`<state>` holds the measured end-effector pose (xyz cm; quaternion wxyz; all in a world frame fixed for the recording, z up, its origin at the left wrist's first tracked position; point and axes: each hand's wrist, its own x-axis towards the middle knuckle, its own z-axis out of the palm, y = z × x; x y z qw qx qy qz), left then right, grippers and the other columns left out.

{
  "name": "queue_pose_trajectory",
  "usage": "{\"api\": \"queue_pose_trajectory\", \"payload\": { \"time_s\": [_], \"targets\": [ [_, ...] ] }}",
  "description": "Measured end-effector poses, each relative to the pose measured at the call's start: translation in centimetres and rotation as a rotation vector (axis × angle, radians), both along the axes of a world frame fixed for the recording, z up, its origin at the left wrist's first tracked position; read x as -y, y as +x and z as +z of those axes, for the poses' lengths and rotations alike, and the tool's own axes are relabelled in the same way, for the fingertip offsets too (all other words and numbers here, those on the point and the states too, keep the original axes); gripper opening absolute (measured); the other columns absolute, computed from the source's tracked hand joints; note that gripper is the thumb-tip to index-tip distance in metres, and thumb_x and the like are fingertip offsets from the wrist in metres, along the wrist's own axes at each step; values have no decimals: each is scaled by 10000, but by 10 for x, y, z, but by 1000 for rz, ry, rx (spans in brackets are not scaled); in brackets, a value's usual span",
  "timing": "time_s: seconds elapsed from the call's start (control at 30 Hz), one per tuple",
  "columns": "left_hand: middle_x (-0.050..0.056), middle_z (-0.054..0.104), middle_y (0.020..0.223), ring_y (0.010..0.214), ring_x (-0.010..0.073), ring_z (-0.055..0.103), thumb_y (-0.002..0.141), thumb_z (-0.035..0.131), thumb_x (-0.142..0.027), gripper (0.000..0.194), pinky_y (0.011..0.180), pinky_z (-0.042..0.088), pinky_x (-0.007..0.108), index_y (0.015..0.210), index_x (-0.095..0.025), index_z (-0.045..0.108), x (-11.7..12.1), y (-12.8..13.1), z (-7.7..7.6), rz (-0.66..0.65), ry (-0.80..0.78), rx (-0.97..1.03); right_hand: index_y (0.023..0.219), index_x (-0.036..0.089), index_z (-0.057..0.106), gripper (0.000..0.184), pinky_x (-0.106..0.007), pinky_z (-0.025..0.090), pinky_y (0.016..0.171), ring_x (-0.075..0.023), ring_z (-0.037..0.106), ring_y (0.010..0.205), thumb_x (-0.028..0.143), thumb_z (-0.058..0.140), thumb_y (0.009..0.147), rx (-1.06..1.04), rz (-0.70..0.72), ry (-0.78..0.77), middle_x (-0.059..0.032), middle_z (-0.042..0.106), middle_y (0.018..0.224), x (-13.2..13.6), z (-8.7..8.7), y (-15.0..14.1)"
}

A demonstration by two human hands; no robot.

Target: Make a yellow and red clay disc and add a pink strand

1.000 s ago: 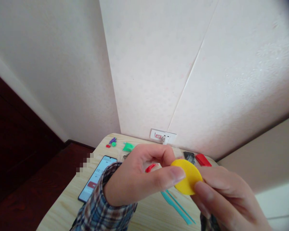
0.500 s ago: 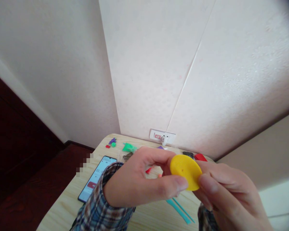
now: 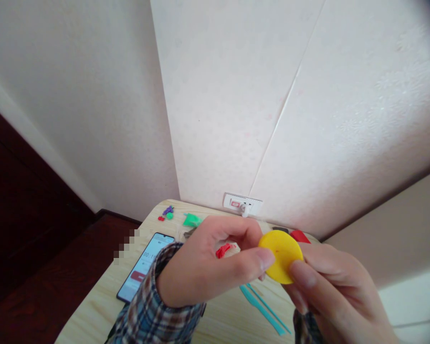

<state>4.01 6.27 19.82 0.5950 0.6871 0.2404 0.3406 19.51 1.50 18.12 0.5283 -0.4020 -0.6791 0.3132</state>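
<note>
A flattened round disc of yellow modelling clay [image 3: 280, 248] is pinched between both my hands above the table. My left hand [image 3: 215, 267] grips its left edge, thumb on the face towards me and fingers behind. On the opposite edge, my right hand [image 3: 337, 286] has its thumb pressed on the lower right of the face. A small reddish speck shows near the disc's middle. Below the hands, two turquoise modelling tools [image 3: 263, 310] lie side by side on the wooden table [image 3: 229, 322]. Red clay in a clear wrapper [image 3: 225, 250] shows through the gap in my left hand.
A phone [image 3: 145, 267] with a running timer lies at the left. Behind it are small purple, green and red clay pieces [image 3: 168, 210] and a green clay packet [image 3: 191, 220]. Red [image 3: 300, 237] and black packets sit at the back right. A wall socket [image 3: 241, 204] adjoins the table's back edge.
The yellow disc has turned to face me more squarely and looks rounder, shifting slightly right. My left thumb has moved up its face, and my right thumb reaches further in.
</note>
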Motion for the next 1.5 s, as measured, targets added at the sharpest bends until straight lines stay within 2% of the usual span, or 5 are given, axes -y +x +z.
{"api": "queue_pose_trajectory", "payload": {
  "time_s": [0.43,0.77,0.97,1.27,1.5],
  "targets": [
    [-9,526,558,523,84,470,764,560,-271,178,482,382,179,633,-149,555,0,-1,1,-93,-12,12,491,190,459,491,-252,355,495,-103,458,458,431,449,918,-54,31,-11,19,518,478,-1,-2,-1],
    [-34,492,557,513,71,441,774,538,-270,225,544,371,208,584,-156,496,1,-1,0,4,-35,34,512,186,494,485,-220,346,461,-85,467,454,443,444,920,49,43,13,23,517,468,1,0,4],
    [-33,482,541,515,70,429,770,541,-254,271,542,352,207,537,-159,442,0,1,0,-53,10,45,546,200,519,412,-200,372,454,-82,512,470,385,487,912,8,28,6,38,573,499,3,1,4],
    [-44,420,518,488,71,369,790,533,-350,274,469,294,200,601,-157,489,3,4,-4,78,-21,82,552,198,510,371,-201,370,452,-85,505,470,352,531,889,47,16,-13,33,565,502,-1,-5,6],
    [-24,489,576,541,77,434,785,523,-236,183,534,354,200,628,-142,532,3,5,-3,13,54,76,562,210,555,396,-218,406,478,-125,533,530,441,511,881,-64,13,-39,6,568,539,-1,-4,6]
  ]
}}
